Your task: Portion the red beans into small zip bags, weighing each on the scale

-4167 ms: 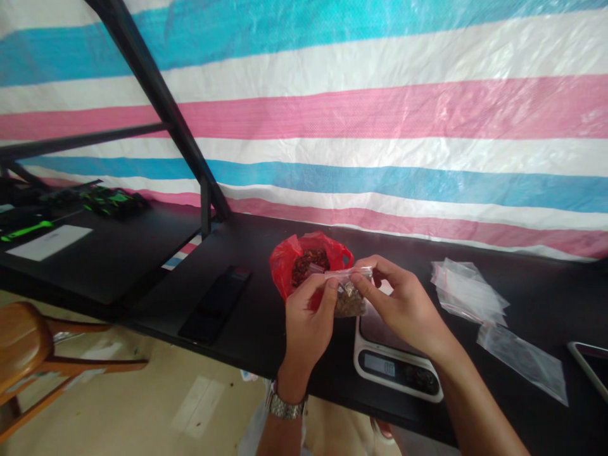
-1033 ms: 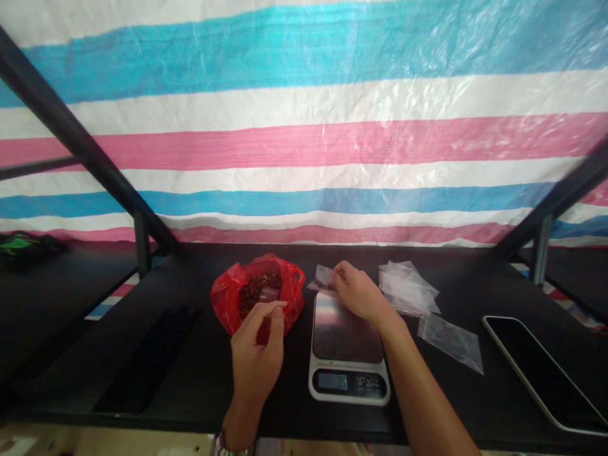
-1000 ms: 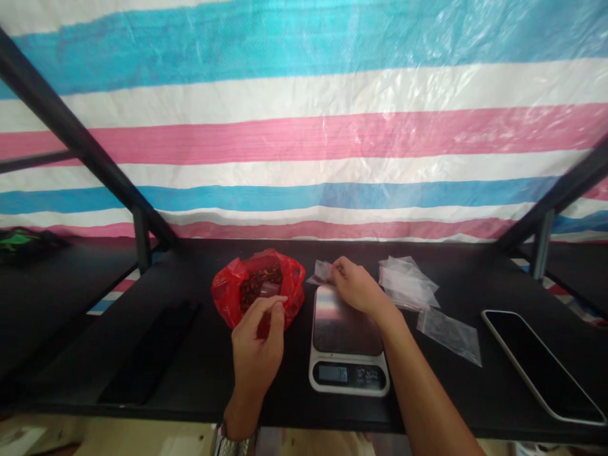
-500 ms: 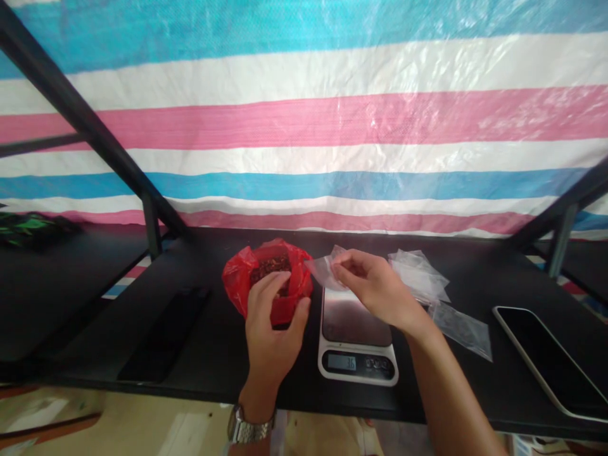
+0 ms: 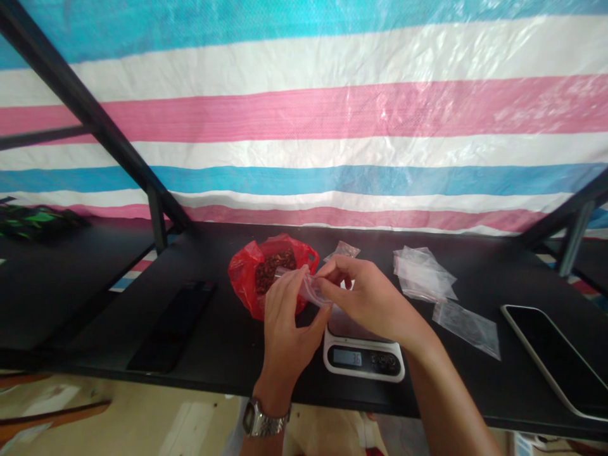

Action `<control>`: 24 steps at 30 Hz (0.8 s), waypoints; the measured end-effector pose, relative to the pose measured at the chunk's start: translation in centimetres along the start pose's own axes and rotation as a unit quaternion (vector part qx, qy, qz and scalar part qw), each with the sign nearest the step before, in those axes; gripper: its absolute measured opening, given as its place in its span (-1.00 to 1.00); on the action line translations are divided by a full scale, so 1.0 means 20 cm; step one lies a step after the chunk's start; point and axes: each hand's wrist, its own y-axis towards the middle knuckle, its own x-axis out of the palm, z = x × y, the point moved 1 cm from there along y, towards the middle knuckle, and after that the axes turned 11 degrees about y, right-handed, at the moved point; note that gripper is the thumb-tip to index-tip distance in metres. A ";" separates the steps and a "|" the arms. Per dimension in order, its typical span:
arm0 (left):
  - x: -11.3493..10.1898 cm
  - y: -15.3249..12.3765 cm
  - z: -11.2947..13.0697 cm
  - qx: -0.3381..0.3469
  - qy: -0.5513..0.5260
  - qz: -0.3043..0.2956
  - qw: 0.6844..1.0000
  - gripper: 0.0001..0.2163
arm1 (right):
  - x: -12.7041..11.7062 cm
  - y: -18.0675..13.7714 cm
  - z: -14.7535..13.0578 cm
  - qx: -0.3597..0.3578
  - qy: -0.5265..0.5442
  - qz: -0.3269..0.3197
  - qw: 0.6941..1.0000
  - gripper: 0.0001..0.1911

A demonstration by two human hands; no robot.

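Both my hands hold one small clear zip bag (image 5: 312, 290) between them, over the gap between a red plastic bag and a kitchen scale. My left hand (image 5: 289, 316) has its fingers closed on the bag's left side, and my right hand (image 5: 363, 291) pinches its right edge. The open red plastic bag (image 5: 244, 278) holds dark reddish-brown dried bits (image 5: 275, 266). Under my right hand stands the white digital scale (image 5: 363, 361), its display reading 3.6; part of its plate is hidden. Behind it lies another small clear bag (image 5: 346, 249) with something brownish in it.
A pile of clear zip bags (image 5: 420, 272) lies right of the scale, with a single bag (image 5: 468, 328) before it. A white-edged phone (image 5: 555, 361) is at the right, a dark flat phone-like object (image 5: 173, 326) at the left. Black metal bars (image 5: 95, 120) frame the black table (image 5: 228, 361).
My left hand has moved right from the red bag and now grips the clear zip bag. My right hand has brought that bag slightly lower, and a filled small bag shows behind the scale.
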 end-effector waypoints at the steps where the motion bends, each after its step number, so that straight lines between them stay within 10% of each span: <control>1: -0.01 0.00 0.00 0.001 -0.003 0.005 1.000 -0.50 | 0.00 0.00 -0.01 -0.005 -0.005 -0.001 1.000 -0.88; 6: -0.05 0.01 -0.04 -0.064 -0.035 0.027 0.997 -0.65 | -0.12 -0.01 -0.06 -0.036 -0.015 0.023 0.999 -0.79; 14: -0.08 -0.03 -0.14 -0.191 -0.068 0.110 0.973 -0.64 | -0.38 -0.08 -0.07 -0.080 -0.097 0.277 0.953 -0.69; 24: -0.16 0.03 -0.22 -0.296 -0.081 0.260 0.916 -0.62 | -0.21 0.02 0.05 -0.033 -0.118 0.162 0.979 -0.72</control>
